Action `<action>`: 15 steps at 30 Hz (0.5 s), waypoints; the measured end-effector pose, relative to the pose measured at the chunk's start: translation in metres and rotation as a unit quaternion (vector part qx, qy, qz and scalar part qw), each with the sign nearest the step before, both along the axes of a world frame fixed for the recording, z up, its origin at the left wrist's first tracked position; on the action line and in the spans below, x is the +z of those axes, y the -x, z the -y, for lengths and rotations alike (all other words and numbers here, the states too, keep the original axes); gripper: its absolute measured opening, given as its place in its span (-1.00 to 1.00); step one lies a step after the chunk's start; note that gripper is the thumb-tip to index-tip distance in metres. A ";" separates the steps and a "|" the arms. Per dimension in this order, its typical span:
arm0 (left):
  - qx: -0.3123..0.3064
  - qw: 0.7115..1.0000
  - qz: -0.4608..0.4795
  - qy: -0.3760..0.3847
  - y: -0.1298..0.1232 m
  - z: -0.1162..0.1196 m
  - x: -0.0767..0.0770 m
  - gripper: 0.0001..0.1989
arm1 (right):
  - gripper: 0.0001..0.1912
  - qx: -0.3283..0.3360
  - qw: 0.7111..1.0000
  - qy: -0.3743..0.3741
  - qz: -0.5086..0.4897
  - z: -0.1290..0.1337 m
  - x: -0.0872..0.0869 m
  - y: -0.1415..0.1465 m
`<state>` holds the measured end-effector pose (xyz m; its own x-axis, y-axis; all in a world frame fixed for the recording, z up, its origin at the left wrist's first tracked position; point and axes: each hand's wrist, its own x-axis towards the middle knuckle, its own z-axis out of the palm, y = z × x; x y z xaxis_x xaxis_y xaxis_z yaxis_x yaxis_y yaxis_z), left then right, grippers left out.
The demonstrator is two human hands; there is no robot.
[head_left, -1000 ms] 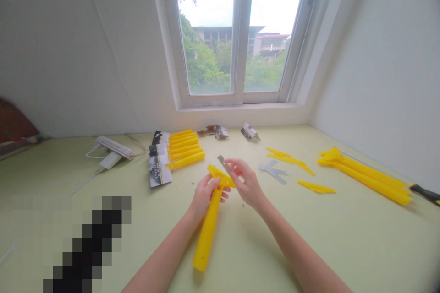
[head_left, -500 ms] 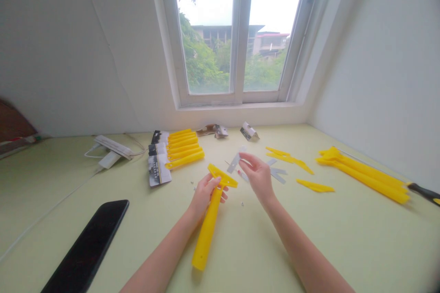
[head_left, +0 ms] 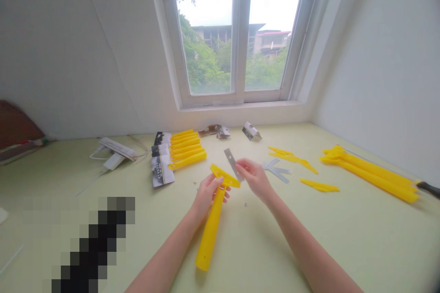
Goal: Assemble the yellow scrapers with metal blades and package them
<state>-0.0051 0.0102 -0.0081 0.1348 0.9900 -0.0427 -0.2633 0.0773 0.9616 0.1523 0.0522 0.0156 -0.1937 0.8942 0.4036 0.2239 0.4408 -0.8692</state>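
Note:
My left hand (head_left: 206, 197) is closed round the neck of a yellow plastic scraper handle (head_left: 210, 233), just under its wide head. The handle's long grip slants down toward me. Between the fingers of my right hand (head_left: 253, 176) is a flat grey metal scraper blade (head_left: 231, 159) with holes in it. The blade is tilted and hangs just beyond the right end of the scraper head; whether the two touch I cannot tell. Several more metal blades (head_left: 278, 170) lie fanned out right of my right hand. A tiny nut or screw (head_left: 245, 204) lies on the table below it.
Several carded yellow scrapers (head_left: 187, 155) lie at the back left, near a white power strip (head_left: 117, 149). Yellow head pieces (head_left: 319, 186) and long yellow handles (head_left: 374, 174) are on the right. Crumpled packaging (head_left: 222, 131) and a folded card (head_left: 252, 131) lie below the window.
My right hand has lifted the blade off the table and brought it toward the scraper head. My left hand keeps its hold on the handle. The view has shifted slightly.

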 end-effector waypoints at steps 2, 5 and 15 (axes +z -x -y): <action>0.002 1.000 -0.007 0.001 0.000 0.001 0.001 -0.68 | -0.78 0.033 0.999 0.006 0.037 0.003 -0.001 0.002; 0.006 1.000 0.003 -0.005 0.000 0.002 0.003 -0.70 | -0.78 0.035 0.998 0.003 0.060 0.007 -0.003 0.006; 0.028 0.996 0.082 -0.018 -0.002 -0.003 0.001 -0.75 | -0.78 0.025 0.998 0.018 0.060 0.016 -0.004 0.016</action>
